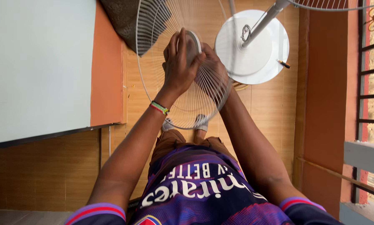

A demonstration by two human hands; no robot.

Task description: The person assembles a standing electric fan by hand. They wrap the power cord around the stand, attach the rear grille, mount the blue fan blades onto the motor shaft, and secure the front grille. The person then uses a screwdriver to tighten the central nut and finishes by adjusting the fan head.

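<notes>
Gripping fan grille (pixel 182 104) hub: left hand (pixel 180 62) fingers closed over front, right hand (pixel 214 68) behind.

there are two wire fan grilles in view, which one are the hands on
The large round grille in the middle: the left hand grips its centre cap and the right hand is behind its wires. The other grille, at the top right edge, is untouched.

Fan stand (pixel 262 25) and round base (pixel 253 50) close on the right, wall (pixel 37 62) left, bare floor (pixel 270 108) between.
</notes>
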